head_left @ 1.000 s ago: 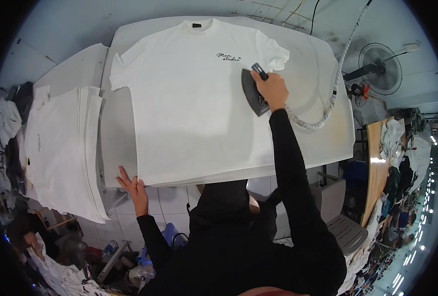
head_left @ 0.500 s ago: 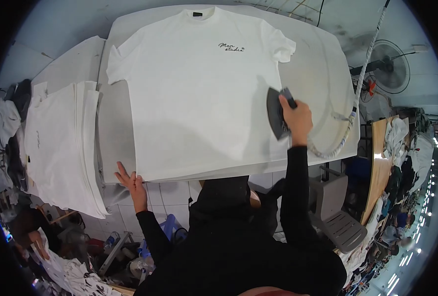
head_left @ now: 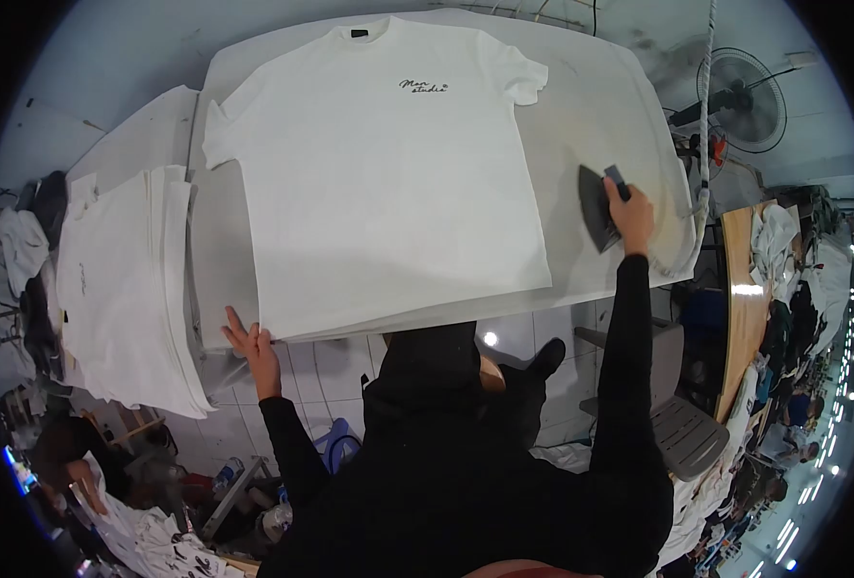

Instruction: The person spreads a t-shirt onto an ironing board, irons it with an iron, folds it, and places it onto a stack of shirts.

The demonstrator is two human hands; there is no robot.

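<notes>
A white T-shirt [head_left: 379, 183] with small black script on its chest lies spread out, collar at the far side, on a pale padded ironing table [head_left: 605, 96]. My right hand [head_left: 633, 217] is wrapped round the handle of a dark iron [head_left: 596, 210], to the right of the shirt and apart from it. The iron's base faces the table cover; whether it touches cannot be made out. At the shirt's lower left hem corner is my left hand [head_left: 254, 349], with fingers spread over the table's near edge and the thumb side by the hem.
On the left, a stack of white shirts [head_left: 124, 289] hangs over the table side. The iron's wrapped cord [head_left: 704, 116] rises at the right, near a fan [head_left: 741, 101]. A grey plastic chair [head_left: 682, 433] stands lower right, beside a wooden board [head_left: 743, 299] and piled garments.
My right hand has moved the iron rightward, off the shirt's right edge and over the table cover. My left hand stays at the hem corner. The view has shifted slightly.
</notes>
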